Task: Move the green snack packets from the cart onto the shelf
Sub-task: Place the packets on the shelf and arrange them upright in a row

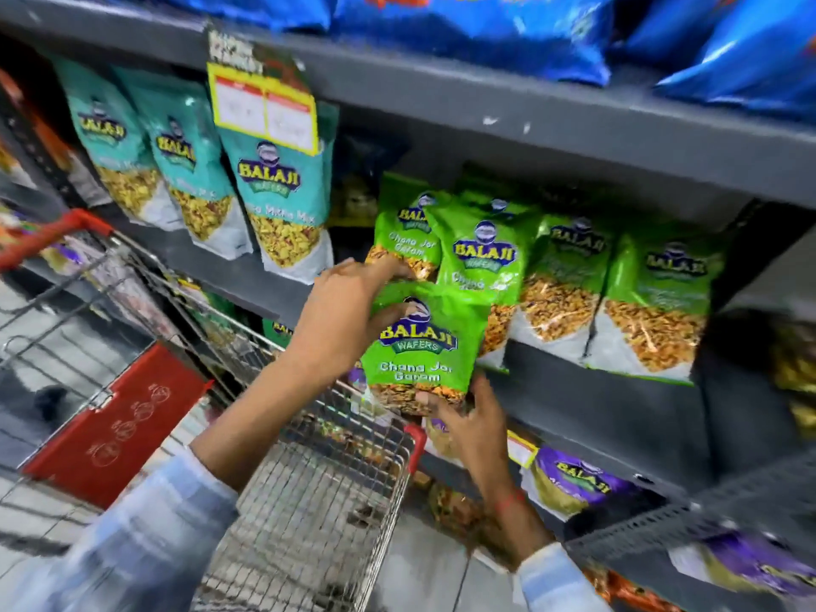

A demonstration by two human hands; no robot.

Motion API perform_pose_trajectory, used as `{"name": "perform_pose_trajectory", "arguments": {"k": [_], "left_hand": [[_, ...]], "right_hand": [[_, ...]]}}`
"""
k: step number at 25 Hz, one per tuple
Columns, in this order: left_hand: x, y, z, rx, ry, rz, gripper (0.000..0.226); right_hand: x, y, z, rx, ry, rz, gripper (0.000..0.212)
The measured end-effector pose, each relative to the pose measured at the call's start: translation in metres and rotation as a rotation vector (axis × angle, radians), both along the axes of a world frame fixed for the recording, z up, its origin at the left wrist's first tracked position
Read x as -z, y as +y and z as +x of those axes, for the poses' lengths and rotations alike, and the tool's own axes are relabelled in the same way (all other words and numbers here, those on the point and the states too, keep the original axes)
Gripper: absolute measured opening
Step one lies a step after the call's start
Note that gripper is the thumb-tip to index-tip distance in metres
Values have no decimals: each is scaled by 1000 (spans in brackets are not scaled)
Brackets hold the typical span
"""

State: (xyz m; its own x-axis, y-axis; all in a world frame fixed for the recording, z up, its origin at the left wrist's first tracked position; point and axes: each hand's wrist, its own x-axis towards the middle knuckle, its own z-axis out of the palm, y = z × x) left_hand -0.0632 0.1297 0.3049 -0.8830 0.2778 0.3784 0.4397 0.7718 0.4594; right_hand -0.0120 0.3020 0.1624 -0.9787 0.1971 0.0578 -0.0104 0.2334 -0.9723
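Observation:
A green snack packet is held upright in front of the grey shelf, just above the wire cart. My left hand grips its top left edge. My right hand holds its bottom from below. Several more green packets stand on the shelf behind it: one at the left, one leaning in front, and two further right. The cart basket below my arms shows bare wire mesh.
Teal packets stand on the same shelf to the left, under a yellow price tag. Blue bags fill the shelf above. Purple packets sit on the shelf below. The cart's red flap and red handle are at left.

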Motion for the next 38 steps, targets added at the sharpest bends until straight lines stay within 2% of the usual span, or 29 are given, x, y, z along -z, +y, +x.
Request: {"name": "perform_pose_trajectory", "arguments": {"k": [3, 5, 9, 12, 15, 18, 21, 23, 24, 27, 31, 34, 36, 38], "left_hand": [[2, 29, -10, -26, 178, 67, 71], [16, 44, -13, -3, 175, 187, 79], [51, 83, -8, 122, -226, 419, 61], [76, 121, -6, 277, -421, 383, 48], [90, 152, -5, 311, -468, 308, 56], [100, 167, -4, 315, -468, 269, 61], [107, 167, 2, 320, -469, 237, 62], [104, 166, 4, 261, -407, 302, 52], [99, 166, 3, 222, -346, 320, 46], [71, 172, -14, 177, -98, 261, 32], [21, 198, -43, 211, 232, 109, 41], [-6, 219, -52, 198, 446, -33, 38], [-18, 228, -48, 192, 534, -93, 32], [-25, 236, -39, 258, 526, -103, 27]], "right_hand": [[-33, 36, -5, 47, 98, -100, 47], [-45, 62, -9, 85, 128, -171, 45], [-58, 117, -15, 200, 210, -245, 32], [-47, 153, -31, 245, 189, -290, 27], [-29, 173, -50, 220, 117, -292, 26], [-16, 188, -53, 179, 56, -287, 39], [-2, 191, -44, 141, 17, -243, 72], [3, 191, -39, 142, 0, -184, 87], [4, 191, -39, 139, -1, -159, 83], [4, 190, -40, 154, 24, -148, 52], [8, 181, -22, 206, 56, -84, 55], [1, 171, -12, 247, 63, 3, 42], [-2, 165, -6, 283, 56, 60, 44], [-2, 168, 2, 320, 49, 86, 45]]}}
